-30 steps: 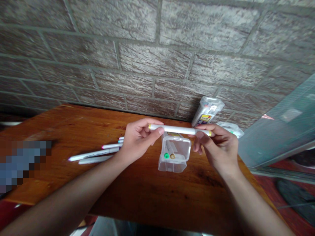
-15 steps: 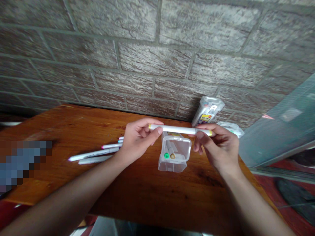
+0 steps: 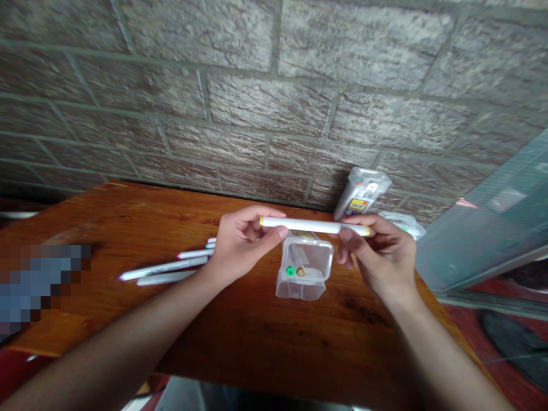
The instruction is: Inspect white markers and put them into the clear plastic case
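Note:
A white marker (image 3: pixel 310 225) with yellow ends is held level above the table, capped. My left hand (image 3: pixel 240 242) pinches its left part between thumb and fingers. On the right end, my right hand (image 3: pixel 379 251) grips the cap between thumb and forefinger, its other fingers curled below. Behind and below the marker is a clear plastic case (image 3: pixel 302 288), open toward me. Inside it lie a green-ended marker (image 3: pixel 290 270) and a brown-ended marker (image 3: pixel 300 272). Several loose markers (image 3: pixel 171 268) lie left of my left hand, partly hidden by it.
The wooden table (image 3: pixel 265 342) meets a brick wall (image 3: pixel 240 103) at the back. Against the wall stands a clear case with a yellow label (image 3: pixel 363 191). A clear plastic piece (image 3: pixel 405 225) is beside it, behind my right hand. A glass panel (image 3: pixel 483 211) rises at the right.
My left thumb has shifted very slightly to the right along the marker. Both hands otherwise keep their hold, and the case and loose markers stay in place.

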A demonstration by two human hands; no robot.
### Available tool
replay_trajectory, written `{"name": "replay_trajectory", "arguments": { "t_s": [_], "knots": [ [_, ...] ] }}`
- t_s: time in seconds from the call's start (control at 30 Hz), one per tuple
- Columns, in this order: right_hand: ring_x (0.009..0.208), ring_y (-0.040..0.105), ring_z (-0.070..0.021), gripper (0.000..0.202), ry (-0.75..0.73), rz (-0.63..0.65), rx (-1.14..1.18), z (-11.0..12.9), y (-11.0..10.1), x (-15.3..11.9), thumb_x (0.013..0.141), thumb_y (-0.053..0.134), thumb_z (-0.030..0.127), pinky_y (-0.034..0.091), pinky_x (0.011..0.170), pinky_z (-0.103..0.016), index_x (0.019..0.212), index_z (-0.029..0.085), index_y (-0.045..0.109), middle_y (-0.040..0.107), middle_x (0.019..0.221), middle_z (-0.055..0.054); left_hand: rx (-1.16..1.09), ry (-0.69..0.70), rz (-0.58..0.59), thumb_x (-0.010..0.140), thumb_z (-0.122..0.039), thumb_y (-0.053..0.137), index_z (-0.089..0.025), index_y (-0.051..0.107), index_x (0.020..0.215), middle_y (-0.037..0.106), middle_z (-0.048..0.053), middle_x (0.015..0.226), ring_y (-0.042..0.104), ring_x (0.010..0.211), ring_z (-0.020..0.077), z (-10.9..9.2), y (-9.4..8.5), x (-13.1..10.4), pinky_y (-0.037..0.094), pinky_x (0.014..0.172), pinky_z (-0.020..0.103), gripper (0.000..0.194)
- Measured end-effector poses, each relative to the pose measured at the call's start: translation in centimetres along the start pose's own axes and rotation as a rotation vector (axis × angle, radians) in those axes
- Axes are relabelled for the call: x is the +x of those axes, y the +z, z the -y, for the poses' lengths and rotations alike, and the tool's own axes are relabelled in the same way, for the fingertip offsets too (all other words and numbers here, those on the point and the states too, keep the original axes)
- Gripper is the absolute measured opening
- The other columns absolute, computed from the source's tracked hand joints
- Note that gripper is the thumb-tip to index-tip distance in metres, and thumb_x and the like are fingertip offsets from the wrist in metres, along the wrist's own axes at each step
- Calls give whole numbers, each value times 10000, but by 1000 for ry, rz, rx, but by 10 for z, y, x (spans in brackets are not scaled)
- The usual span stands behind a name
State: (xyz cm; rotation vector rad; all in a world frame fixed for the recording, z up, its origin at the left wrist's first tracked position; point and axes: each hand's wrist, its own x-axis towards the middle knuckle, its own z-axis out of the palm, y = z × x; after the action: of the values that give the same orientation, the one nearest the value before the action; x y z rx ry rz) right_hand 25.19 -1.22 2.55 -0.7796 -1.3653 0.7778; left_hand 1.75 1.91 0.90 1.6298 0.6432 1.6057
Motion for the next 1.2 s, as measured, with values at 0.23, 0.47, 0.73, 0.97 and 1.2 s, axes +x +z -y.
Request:
{"name": "replay_trajectory", "arguments": {
  "t_s": [0.23, 0.47, 0.73, 0.97, 1.2],
  "knots": [
    [396, 617, -104, 134, -11, 8, 14, 0, 0, 0, 875, 891, 271, 485, 371, -172, 955, 198, 812, 718, 541, 17, -21, 18, 14, 863, -189, 851, -166, 810, 957, 694, -21, 633, 542, 474, 76, 1, -2, 0, 409, 434, 196, 105],
    [390, 602, -85, 156, -13, 6, -27, -1, 2, 0, 836, 914, 198, 482, 390, -161, 952, 205, 810, 746, 569, 13, -11, 35, -7, 834, -163, 873, -167, 803, 902, 689, -31, 630, 524, 462, 58, 1, 2, 2, 388, 417, 178, 97],
    [388, 592, -89, 122, 3, 4, -19, 1, 1, 0, 871, 894, 223, 477, 380, -165, 948, 204, 802, 736, 556, 18, -17, -66, 3, 874, -247, 848, -159, 808, 987, 689, -9, 618, 528, 438, 75, 4, -3, -1, 377, 410, 188, 148],
    [385, 587, -96, 152, 7, -6, -18, 1, 2, -1, 859, 911, 254, 463, 372, -181, 949, 203, 799, 734, 555, 14, -27, -80, 9, 885, -281, 834, -164, 800, 980, 645, -20, 564, 525, 425, 84, 4, -3, 0, 377, 411, 189, 154],
    [376, 579, -110, 175, 7, -9, -58, 3, 2, 0, 845, 919, 284, 463, 366, -212, 938, 205, 794, 732, 550, 13, -2, -77, -3, 863, -325, 858, -173, 801, 955, 646, -20, 570, 516, 431, 88, 2, -2, 0, 371, 406, 204, 187]
  ]
}}
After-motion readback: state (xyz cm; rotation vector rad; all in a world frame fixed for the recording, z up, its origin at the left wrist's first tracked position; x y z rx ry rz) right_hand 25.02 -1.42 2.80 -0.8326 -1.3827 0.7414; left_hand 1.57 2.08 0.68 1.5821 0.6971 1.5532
